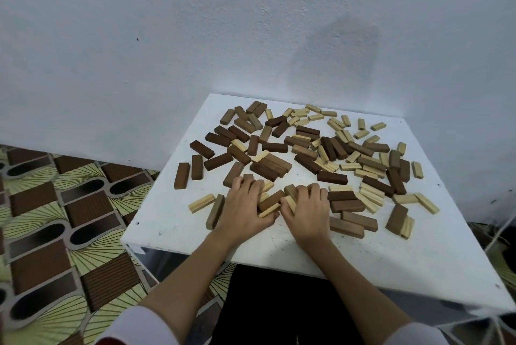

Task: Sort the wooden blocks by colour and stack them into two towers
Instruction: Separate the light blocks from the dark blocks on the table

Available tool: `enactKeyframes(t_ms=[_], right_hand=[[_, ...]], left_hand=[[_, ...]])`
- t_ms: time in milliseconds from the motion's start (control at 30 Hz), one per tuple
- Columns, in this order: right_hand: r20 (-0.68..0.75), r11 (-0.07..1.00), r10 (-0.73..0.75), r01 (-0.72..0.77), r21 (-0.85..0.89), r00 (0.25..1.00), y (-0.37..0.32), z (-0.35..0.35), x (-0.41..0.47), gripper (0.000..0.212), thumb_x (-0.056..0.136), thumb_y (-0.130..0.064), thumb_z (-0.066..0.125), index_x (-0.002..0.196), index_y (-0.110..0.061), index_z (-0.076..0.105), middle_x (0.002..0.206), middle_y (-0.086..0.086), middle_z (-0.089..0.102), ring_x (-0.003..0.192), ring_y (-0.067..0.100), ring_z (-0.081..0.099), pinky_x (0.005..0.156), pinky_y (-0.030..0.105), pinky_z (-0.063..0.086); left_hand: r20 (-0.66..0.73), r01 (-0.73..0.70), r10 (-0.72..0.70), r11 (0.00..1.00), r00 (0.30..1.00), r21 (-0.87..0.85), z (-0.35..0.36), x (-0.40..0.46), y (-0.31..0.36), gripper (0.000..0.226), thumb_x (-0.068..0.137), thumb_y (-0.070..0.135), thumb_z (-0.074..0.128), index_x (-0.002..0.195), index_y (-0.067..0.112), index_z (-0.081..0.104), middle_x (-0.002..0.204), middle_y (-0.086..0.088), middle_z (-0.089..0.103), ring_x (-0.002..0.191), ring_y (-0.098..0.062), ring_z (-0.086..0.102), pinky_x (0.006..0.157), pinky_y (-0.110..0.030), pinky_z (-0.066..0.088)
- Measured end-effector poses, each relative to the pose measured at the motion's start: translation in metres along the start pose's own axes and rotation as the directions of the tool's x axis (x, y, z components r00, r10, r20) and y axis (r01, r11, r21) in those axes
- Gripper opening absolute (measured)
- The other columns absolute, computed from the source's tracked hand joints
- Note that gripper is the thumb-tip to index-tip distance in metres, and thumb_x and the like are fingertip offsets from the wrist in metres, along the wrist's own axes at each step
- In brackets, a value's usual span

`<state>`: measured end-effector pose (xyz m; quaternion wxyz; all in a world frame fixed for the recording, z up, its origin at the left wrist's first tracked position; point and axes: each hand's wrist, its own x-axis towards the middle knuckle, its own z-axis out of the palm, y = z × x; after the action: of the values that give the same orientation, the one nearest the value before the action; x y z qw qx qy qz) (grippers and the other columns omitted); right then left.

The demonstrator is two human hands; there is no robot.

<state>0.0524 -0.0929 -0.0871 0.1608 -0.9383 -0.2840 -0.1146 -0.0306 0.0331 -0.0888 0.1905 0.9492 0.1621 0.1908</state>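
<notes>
A square white tabletop (195, 235) is seen from above, pushed against a pale blue wall (167, 23). Dark brown and pale rectangular wooden blocks (307, 149) are scattered unsorted over most of it, reaching close to the far and right edges. A bare strip is left along the near edge. The left hand (245, 205) and right hand (310, 208) are laid side by side on a small cluster of mixed blocks (269, 203) near the front, fingers curled over them. A patterned floor mat (55, 219) is visible left.
</notes>
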Motion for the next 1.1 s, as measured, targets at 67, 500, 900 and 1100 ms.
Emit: enactKeyframes(t_ms=[67, 500, 900, 1100], right_hand=[[-0.010, 1.000, 0.008, -0.008, 0.019, 1.000, 0.000, 0.000, 0.001, 0.038, 0.078, -0.034, 0.071, 0.096, -0.001, 0.064, 0.093, 0.019, 0.058, 0.085, 0.033, 0.054, 0.068, 0.039, 0.046], [-0.096, 0.966, 0.099, -0.073, 0.249, 0.990, 0.006, -0.024, 0.024, 0.042, 0.088, -0.035, 0.059, 0.116, -0.004, 0.056, 0.114, 0.017, 0.051, 0.105, 0.029, 0.044, 0.086, 0.036, 0.039], [0.058, 0.936, 0.257, -0.264, 0.234, 0.965, 0.038, -0.057, 0.142, 0.070, 0.087, -0.058, 0.050, 0.141, -0.016, 0.038, 0.150, 0.013, 0.027, 0.138, 0.034, 0.021, 0.110, 0.049, 0.020], [-0.009, 0.936, -0.027, 0.028, 0.350, 1.000, 0.002, -0.033, 0.094, 0.046, 0.093, -0.036, 0.053, 0.133, -0.013, 0.049, 0.146, 0.010, 0.034, 0.136, 0.028, 0.025, 0.111, 0.043, 0.024]], left_hand=[[-0.006, 0.014, -0.014, 0.998, 1.000, -0.061, -0.001, 0.000, 0.003, 0.064, 0.073, 0.048, 0.067, 0.125, 0.014, 0.050, 0.126, 0.000, 0.050, 0.117, -0.015, 0.031, 0.097, -0.034, 0.037], [-0.113, 0.065, -0.089, 0.978, 0.990, -0.197, -0.003, 0.033, 0.018, 0.068, 0.071, 0.049, 0.071, 0.128, 0.020, 0.047, 0.122, 0.007, 0.053, 0.116, -0.011, 0.033, 0.101, -0.035, 0.034], [0.082, -0.029, 0.037, 0.994, 0.996, -0.102, -0.004, 0.145, 0.041, 0.109, 0.074, 0.063, 0.064, 0.151, 0.012, 0.007, 0.159, -0.006, 0.008, 0.146, -0.025, -0.002, 0.116, -0.054, 0.004], [-0.020, 0.144, -0.144, 0.989, 0.989, -0.023, -0.024, 0.110, -0.016, 0.069, 0.089, 0.040, 0.059, 0.146, 0.018, 0.027, 0.157, -0.005, 0.017, 0.145, -0.025, 0.004, 0.115, -0.059, 0.005]])
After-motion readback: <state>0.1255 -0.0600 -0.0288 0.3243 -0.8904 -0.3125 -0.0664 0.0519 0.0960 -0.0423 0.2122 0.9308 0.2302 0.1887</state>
